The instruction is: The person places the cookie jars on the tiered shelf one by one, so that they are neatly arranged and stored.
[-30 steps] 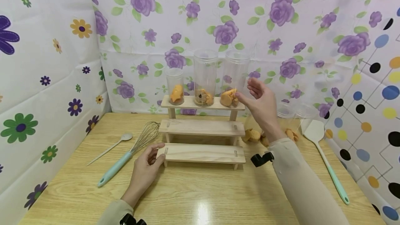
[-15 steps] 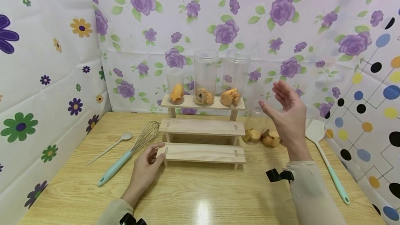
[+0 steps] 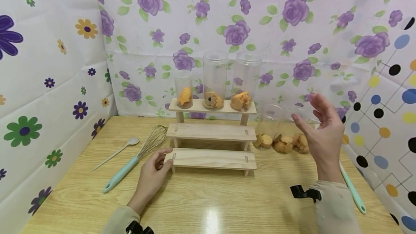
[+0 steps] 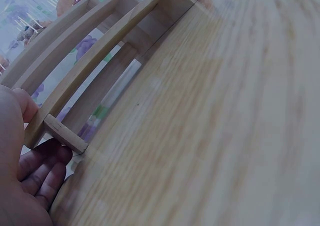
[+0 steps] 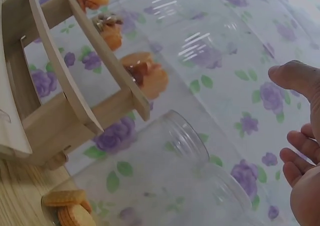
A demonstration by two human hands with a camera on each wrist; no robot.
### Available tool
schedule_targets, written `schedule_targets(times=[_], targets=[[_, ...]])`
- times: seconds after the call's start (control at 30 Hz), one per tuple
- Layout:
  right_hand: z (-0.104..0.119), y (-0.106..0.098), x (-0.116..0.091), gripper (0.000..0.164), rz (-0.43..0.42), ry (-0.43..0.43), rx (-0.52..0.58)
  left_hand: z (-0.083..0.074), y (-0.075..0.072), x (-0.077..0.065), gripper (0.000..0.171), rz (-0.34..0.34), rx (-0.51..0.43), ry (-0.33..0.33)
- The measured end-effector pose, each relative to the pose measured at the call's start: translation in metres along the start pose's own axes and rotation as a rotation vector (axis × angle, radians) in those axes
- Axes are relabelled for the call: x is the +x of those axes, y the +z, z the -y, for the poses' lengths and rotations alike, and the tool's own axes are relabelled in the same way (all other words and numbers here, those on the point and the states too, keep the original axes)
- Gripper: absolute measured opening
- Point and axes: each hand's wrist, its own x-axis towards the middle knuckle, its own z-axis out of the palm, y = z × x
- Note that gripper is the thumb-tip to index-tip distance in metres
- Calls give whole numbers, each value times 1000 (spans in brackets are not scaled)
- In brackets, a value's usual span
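Observation:
A three-tier wooden display rack [image 3: 212, 158] stands mid-table in the head view. My left hand [image 3: 152, 177] grips the left end of its lowest shelf, thumb above and fingers below, as the left wrist view shows. On the top shelf stand three clear jars with biscuits: a short jar [image 3: 183, 78], a tall middle jar [image 3: 215, 78] and a tall right jar [image 3: 247, 78]. My right hand [image 3: 326, 138] hangs in the air, thumb and fingers spread, holding nothing. Beside it on the table are three more clear jars; the leftmost jar [image 3: 269, 125] has round biscuits [image 5: 75, 215] at its bottom.
Left of the rack lie a whisk [image 3: 136, 158] with a pale blue handle and a light spoon [image 3: 118, 151]. At the right, a turner's green handle [image 3: 354, 190] shows, its head hidden behind my right hand. Floral cloth [image 3: 247, 6] backs the table [image 3: 208, 205].
My right hand has moved away from the tall right jar on the top shelf, rightward and down past the table jars. My left hand keeps its place on the rack.

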Motion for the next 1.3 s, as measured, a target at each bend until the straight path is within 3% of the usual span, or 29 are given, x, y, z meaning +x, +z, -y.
schedule_targets(times=[0.7,1.03,1.3], targets=[[-11,-46,3,81,-86,73,-110,2,-1,0,34,-4,2,2],[-59,-54,5,87,-59,162,-78,3,-3,0,33,-13,4,7],[-98,-56,-5,83,-110,258,124,2,-2,1,34,-6,9,5]])
